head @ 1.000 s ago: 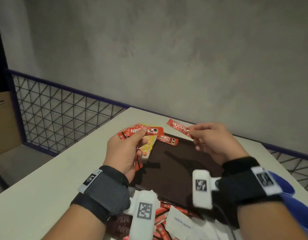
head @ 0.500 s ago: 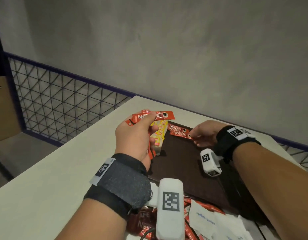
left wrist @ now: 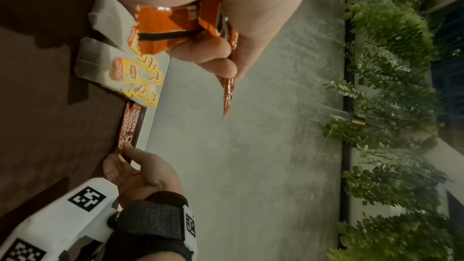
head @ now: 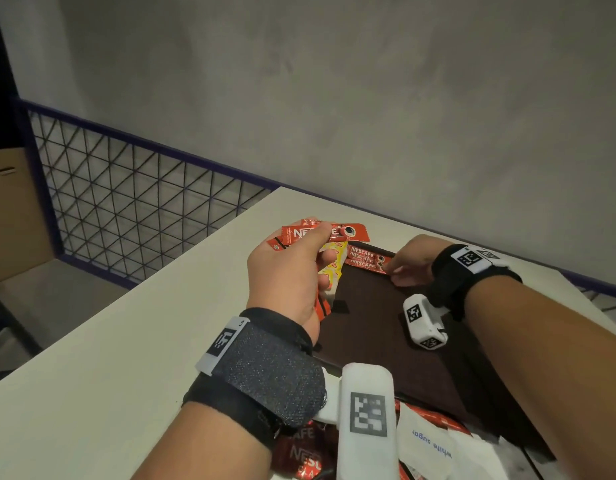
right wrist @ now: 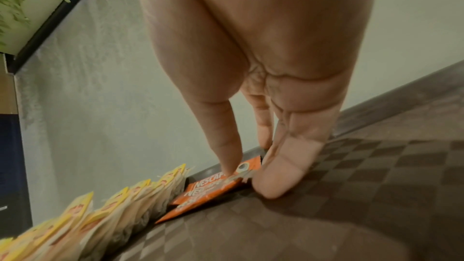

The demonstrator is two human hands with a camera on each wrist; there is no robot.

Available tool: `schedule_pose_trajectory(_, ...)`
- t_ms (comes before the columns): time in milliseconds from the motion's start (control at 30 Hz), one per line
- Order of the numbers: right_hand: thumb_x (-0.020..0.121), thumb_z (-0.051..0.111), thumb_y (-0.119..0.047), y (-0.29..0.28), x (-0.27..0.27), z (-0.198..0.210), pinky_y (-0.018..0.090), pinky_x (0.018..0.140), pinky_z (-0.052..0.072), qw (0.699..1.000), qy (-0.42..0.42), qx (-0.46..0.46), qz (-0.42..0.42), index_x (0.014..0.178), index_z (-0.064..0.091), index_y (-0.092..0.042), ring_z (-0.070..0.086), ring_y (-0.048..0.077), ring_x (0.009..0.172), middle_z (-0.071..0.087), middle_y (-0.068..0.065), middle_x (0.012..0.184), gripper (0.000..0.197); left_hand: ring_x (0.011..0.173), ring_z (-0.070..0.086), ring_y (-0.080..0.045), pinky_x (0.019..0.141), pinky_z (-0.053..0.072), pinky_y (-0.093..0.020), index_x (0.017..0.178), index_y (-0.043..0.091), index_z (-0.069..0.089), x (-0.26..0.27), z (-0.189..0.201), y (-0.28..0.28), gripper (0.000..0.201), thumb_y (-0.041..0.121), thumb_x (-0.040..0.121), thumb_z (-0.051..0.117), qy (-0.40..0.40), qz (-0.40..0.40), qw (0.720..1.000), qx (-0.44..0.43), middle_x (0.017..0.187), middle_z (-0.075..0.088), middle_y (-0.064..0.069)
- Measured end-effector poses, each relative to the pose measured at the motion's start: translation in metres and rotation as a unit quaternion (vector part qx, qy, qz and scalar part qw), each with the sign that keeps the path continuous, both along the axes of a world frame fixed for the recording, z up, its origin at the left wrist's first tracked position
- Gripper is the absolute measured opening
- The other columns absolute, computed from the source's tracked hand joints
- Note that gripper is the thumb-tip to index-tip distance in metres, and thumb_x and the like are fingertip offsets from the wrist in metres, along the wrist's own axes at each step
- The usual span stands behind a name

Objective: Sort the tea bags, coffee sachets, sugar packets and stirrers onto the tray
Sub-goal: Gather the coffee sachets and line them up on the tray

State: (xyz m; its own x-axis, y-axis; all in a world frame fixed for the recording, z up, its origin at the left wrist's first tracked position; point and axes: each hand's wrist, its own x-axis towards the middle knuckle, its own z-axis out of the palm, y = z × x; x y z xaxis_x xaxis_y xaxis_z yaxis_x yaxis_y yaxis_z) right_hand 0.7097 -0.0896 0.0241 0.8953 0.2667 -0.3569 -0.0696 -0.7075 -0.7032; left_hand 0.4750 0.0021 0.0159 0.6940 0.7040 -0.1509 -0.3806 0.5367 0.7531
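My left hand hovers over the tray's left edge and grips a fan of red coffee sachets between thumb and fingers; the left wrist view shows those sachets against the palm. On the dark brown tray, a small stack of coffee sachets lies along the far edge. My right hand pinches the stack's right end, thumb on top of the upper sachet. Yellow-tagged tea bags stand in a row in the far left corner, touching the stack.
Loose white sugar packets and more red sachets lie on the white table by the tray's near edge. A wire-mesh railing runs beyond the table's left side and a grey wall stands behind.
My right hand carried one sachet down from the air onto the stack at the tray's far edge and stays on its end. My left hand kept its fan of sachets, barely moving.
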Motion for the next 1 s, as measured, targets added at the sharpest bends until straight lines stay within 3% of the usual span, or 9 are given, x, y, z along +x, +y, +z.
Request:
schedule_pose_trajectory(267, 0.092, 0.069, 0.001, -0.001, 0.005, 0.003, 0.045, 0.097, 0.058, 0.998, -0.031, -0.046, 0.016, 0.107, 0.064, 0.005, 0.069, 0.028, 0.087, 0.069, 0.026, 0.117, 0.016, 0.062, 0.065, -0.01, 0.041, 0.04, -0.018, 0.103, 0.012, 0.073, 0.003, -0.006, -0.002, 0.018, 0.021, 0.089, 0.081, -0.005, -0.008, 1.0, 0.014, 0.076, 0.075, -0.005)
schedule_pose_trajectory(400, 0.094, 0.072, -0.01, -0.01, -0.008, 0.024, 0.04, 0.077, 0.063, 0.991, -0.104, -0.058, 0.055, 0.117, 0.064, -0.001, 0.071, 0.029, 0.082, 0.07, 0.02, 0.108, 0.026, 0.062, 0.065, -0.009, 0.041, 0.041, -0.018, 0.1, 0.013, 0.073, 0.003, -0.007, -0.003, 0.017, 0.021, 0.088, 0.082, -0.003, -0.016, 1.0, 0.019, 0.075, 0.073, -0.004)
schedule_pose_trajectory(467, 0.097, 0.071, -0.022, -0.013, -0.025, 0.042, 0.035, 0.068, 0.061, 0.989, -0.098, 0.007, 0.106, 0.119, 0.063, -0.009, 0.068, 0.026, 0.082, 0.068, 0.015, 0.112, 0.027, 0.063, 0.063, -0.01, 0.042, 0.041, -0.019, 0.097, 0.013, 0.073, 0.002, -0.007, -0.004, 0.016, 0.021, 0.087, 0.083, 0.0, -0.021, 1.0, 0.021, 0.075, 0.073, -0.004)
schedule_pose_trajectory(567, 0.096, 0.069, -0.031, -0.012, -0.061, 0.067, 0.033, 0.073, 0.061, 0.967, -0.001, 0.109, 0.232, 0.122, 0.066, -0.008, 0.067, 0.021, 0.08, 0.07, 0.013, 0.108, 0.035, 0.065, 0.064, -0.011, 0.043, 0.041, -0.019, 0.098, 0.011, 0.073, 0.003, -0.008, -0.007, 0.019, 0.02, 0.086, 0.084, 0.006, -0.024, 0.999, 0.021, 0.078, 0.073, -0.006)
schedule_pose_trajectory(633, 0.094, 0.07, -0.029, -0.009, -0.082, 0.075, 0.032, 0.075, 0.059, 0.943, 0.03, 0.099, 0.316, 0.119, 0.067, 0.001, 0.064, 0.019, 0.076, 0.067, 0.012, 0.097, 0.039, 0.066, 0.065, -0.01, 0.042, 0.041, -0.019, 0.098, 0.009, 0.074, 0.002, -0.008, -0.009, 0.019, 0.019, 0.085, 0.085, 0.008, -0.026, 0.999, 0.024, 0.079, 0.073, -0.006)
schedule_pose_trajectory(733, 0.093, 0.07, -0.014, -0.006, -0.094, 0.079, 0.032, 0.071, 0.054, 0.924, 0.011, 0.06, 0.378, 0.109, 0.07, 0.007, 0.064, 0.017, 0.073, 0.068, 0.012, 0.086, 0.026, 0.063, 0.064, -0.008, 0.042, 0.041, -0.018, 0.094, 0.01, 0.074, 0.001, -0.006, -0.011, 0.018, 0.02, 0.085, 0.085, 0.01, -0.022, 0.999, 0.029, 0.073, 0.071, -0.003)
schedule_pose_trajectory(833, 0.094, 0.07, -0.013, -0.01, -0.082, 0.084, 0.028, 0.066, 0.054, 0.94, -0.014, 0.082, 0.33, 0.104, 0.074, 0.0, 0.063, 0.019, 0.08, 0.071, 0.012, 0.094, 0.018, 0.05, 0.052, -0.01, 0.042, 0.038, -0.021, 0.085, 0.013, 0.07, -0.003, -0.002, -0.01, 0.021, 0.03, 0.088, 0.082, 0.004, -0.014, 1.0, 0.012, 0.064, 0.064, -0.004)
schedule_pose_trajectory(933, 0.099, 0.065, -0.012, -0.021, -0.056, 0.077, 0.024, 0.053, 0.05, 0.972, -0.048, 0.097, 0.208, 0.1, 0.073, -0.008, 0.065, 0.015, 0.067, 0.071, 0.008, 0.088, 0.008, 0.043, 0.039, -0.012, 0.042, 0.035, -0.017, 0.083, 0.014, 0.066, -0.011, 0.005, -0.004, 0.024, 0.033, 0.095, 0.075, -0.011, -0.01, 1.0, -0.016, 0.064, 0.059, -0.005)
schedule_pose_trajectory(1000, 0.101, 0.061, -0.008, -0.029, -0.041, 0.059, 0.023, 0.045, 0.051, 0.988, -0.029, 0.044, 0.145, 0.103, 0.07, -0.007, 0.066, 0.015, 0.062, 0.071, 0.01, 0.084, 0.01, 0.042, 0.038, -0.012, 0.039, 0.034, -0.014, 0.087, 0.013, 0.067, -0.014, 0.008, -0.002, 0.021, 0.032, 0.096, 0.073, -0.019, -0.009, 0.999, -0.029, 0.063, 0.058, -0.005)
